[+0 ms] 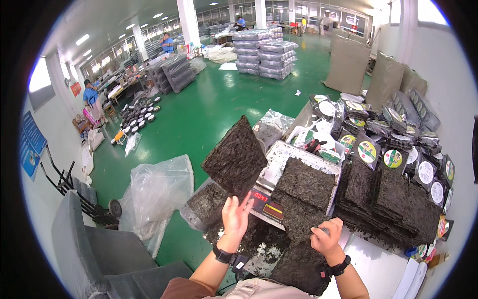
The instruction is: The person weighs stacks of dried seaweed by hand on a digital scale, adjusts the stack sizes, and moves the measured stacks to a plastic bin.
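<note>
A square sheet of dried seaweed point(234, 157) stands tilted above my left hand point(235, 218). My left fingers are spread at its lower corner; whether they grip it is unclear. My right hand point(328, 238) is curled around a small grey object point(325, 230), too small to identify. It is beside the edge of a lower seaweed sheet point(300, 218). Another sheet point(308, 183) lies on the metal pan point(274, 159) of a digital scale with a lit red display point(260, 196). More seaweed point(298, 267) lies directly before me.
Tall seaweed stacks point(405, 202) stand at right, with labelled packets point(368, 151) piled behind. A white bin point(340, 149) adjoins the scale. Left are a plastic bag point(160, 194), a grey chair point(112, 250) and a hand truck point(71, 183). Wrapped bales point(261, 52) and several people stand farther off.
</note>
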A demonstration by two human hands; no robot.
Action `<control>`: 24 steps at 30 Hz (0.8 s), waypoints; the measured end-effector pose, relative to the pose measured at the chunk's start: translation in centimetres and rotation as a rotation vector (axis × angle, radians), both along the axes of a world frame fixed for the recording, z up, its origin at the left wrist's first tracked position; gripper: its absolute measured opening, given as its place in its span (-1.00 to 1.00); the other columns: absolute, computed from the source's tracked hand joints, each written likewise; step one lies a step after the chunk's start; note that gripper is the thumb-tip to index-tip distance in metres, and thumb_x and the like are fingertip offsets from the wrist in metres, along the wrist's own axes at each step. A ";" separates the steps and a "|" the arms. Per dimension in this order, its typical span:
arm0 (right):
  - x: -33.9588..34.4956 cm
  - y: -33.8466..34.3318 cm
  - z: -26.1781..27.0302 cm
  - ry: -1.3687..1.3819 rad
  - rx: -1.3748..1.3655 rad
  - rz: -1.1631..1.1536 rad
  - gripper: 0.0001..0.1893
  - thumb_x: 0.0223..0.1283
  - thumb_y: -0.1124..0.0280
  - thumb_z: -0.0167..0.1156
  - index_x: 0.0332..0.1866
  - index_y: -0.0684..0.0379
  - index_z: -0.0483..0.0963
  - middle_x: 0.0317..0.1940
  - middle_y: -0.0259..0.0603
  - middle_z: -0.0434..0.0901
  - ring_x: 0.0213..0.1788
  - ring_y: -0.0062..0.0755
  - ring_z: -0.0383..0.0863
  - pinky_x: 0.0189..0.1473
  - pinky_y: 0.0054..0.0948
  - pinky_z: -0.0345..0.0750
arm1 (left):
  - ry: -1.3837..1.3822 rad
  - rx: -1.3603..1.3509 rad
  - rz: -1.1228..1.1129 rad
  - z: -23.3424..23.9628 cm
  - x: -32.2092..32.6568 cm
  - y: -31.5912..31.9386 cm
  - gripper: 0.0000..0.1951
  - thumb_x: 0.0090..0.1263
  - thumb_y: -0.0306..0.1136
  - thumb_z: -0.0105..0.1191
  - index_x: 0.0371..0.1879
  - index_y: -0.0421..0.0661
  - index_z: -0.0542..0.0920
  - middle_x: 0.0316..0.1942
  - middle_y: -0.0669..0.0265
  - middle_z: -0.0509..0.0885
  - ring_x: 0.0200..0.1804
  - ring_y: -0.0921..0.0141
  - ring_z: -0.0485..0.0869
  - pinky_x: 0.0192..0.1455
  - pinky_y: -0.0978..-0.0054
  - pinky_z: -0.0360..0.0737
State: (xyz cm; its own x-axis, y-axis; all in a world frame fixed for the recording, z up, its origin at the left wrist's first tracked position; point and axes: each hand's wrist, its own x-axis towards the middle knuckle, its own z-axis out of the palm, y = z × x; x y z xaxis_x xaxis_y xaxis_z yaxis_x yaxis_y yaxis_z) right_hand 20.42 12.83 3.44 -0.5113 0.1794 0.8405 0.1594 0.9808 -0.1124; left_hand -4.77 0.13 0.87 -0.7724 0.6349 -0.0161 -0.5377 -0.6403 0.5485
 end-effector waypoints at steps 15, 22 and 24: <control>0.4 -1.0 -1.2 -0.090 -0.023 0.089 -0.65 -0.31 0.58 0.25 -0.29 -0.03 0.49 -0.26 -0.35 0.47 -0.28 -0.27 0.41 -0.20 -0.22 0.32 | -0.175 0.019 -0.059 -0.2 0.4 -2.6 -0.86 0.43 -0.27 -0.04 -0.27 0.06 0.28 -0.05 0.31 0.40 0.24 -0.06 0.36 0.24 -0.01 0.35; -1.2 -2.8 -0.8 -0.141 0.047 0.203 -0.68 -0.32 0.55 0.29 -0.34 -0.06 0.52 -0.33 -0.37 0.39 -0.23 -0.27 0.35 -0.11 -0.13 0.35 | -0.206 0.107 -0.125 1.9 2.9 -1.6 -0.85 0.49 -0.30 -0.19 -0.05 0.08 0.22 -0.12 0.48 0.38 0.26 0.02 0.36 0.23 -0.15 0.34; -1.5 -3.3 -0.9 -0.167 0.052 0.240 -0.68 -0.31 0.54 0.30 -0.33 -0.08 0.55 -0.33 -0.36 0.38 -0.21 -0.28 0.35 -0.09 -0.12 0.35 | -0.158 0.071 -0.139 2.7 3.4 -2.0 -0.81 0.51 -0.23 -0.25 0.02 0.11 0.19 0.00 0.42 0.36 0.28 0.06 0.34 0.15 -0.07 0.39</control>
